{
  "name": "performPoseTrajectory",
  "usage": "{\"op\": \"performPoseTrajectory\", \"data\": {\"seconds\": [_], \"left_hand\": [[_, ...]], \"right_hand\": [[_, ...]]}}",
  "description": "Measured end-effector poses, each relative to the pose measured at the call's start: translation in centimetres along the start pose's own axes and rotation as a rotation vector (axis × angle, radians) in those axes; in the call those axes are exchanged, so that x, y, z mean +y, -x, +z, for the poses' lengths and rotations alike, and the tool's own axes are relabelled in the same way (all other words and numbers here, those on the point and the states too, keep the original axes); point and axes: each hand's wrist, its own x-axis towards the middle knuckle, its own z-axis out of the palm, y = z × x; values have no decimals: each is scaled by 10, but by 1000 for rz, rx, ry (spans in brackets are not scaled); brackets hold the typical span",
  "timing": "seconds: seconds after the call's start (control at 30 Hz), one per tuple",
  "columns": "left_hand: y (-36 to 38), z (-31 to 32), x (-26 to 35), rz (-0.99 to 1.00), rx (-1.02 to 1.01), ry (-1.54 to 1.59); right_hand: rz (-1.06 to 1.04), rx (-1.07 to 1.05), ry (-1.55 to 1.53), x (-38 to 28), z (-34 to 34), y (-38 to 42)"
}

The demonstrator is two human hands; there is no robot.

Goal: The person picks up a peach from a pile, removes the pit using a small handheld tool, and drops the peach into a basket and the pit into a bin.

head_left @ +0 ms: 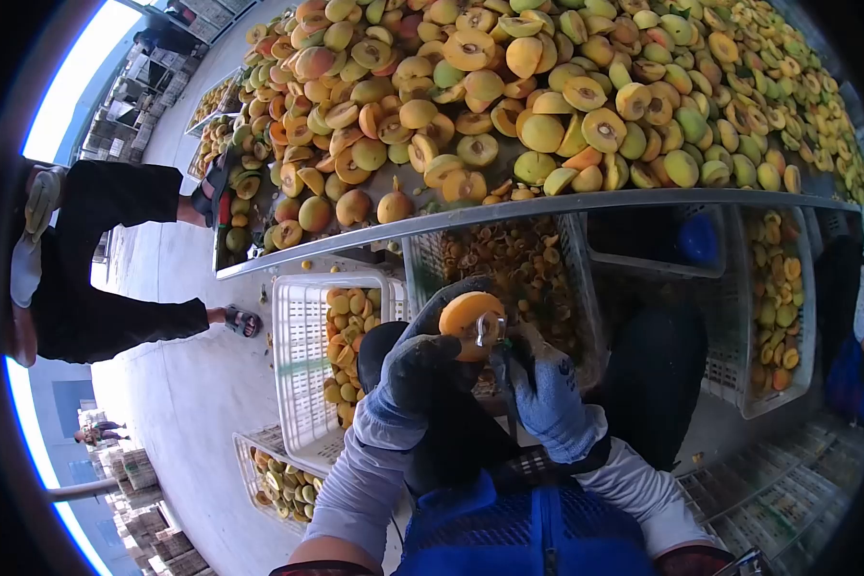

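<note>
My left hand (420, 360), in a grey-blue work glove, holds an orange-yellow fruit half (470, 324) with its cut face toward me. Close on its right, my right hand (547, 394), gloved in light blue, grips a small tool (491, 331) whose looped metal end rests at the middle of the cut face. The fingers of both hands are bent round what they hold. Above them, a metal-edged table (547, 205) bears a wide heap of halved fruit (586, 96). Below its edge is a crate (422, 274) with scraps and pieces of fruit.
White crates with fruit stand left of my knees (302, 374) and farther down (250, 470); another is at the right (806, 317). A person in dark trousers (125, 307) stands at the left. A blue-sleeved or blue-clad shape (847, 379) shows at the right edge.
</note>
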Motion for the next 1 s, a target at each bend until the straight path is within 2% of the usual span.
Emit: {"op": "performPoseTrajectory", "data": {"seconds": [0.07,0.1,0.17,0.2,0.23,0.3,0.33,0.4,0.47,0.5,0.57,0.67,0.8,0.87,0.93,1.0], "left_hand": [[2,15,-3,136,60,40],[21,25,-21,112,67,80],[26,29,-32,400,287,-371],[24,31,-31,194,368,10],[25,31,-33,195,366,13],[29,30,-39,458,404,-567],[30,28,-42,461,403,-569],[34,28,-49,322,422,-280],[37,31,-51,322,432,-309],[38,33,-51,329,439,-337],[41,33,-56,343,433,-329],[43,38,-60,358,416,-273],[45,46,-64,392,398,-77],[47,53,-61,409,392,-70],[49,55,-61,426,390,-58],[51,50,-61,507,382,-394]], "right_hand": [[-100,-104,378,2,-1,-6],[-65,-127,402,-8,-4,17],[-81,-191,471,-10,3,20],[-86,-191,470,-10,5,23],[-81,-195,458,-8,5,29],[-78,-197,445,-3,9,44],[-89,-154,384,1,12,49],[-96,-112,320,0,14,57],[187,-261,163,-9,11,63],[187,-260,160,-6,11,66],[49,-125,128,3,13,75],[146,-218,135,3,8,73],[105,-209,207,-18,4,68],[22,-126,169,-17,5,69],[28,-164,185,-15,3,70],[28,-201,197,-15,3,72]]}}
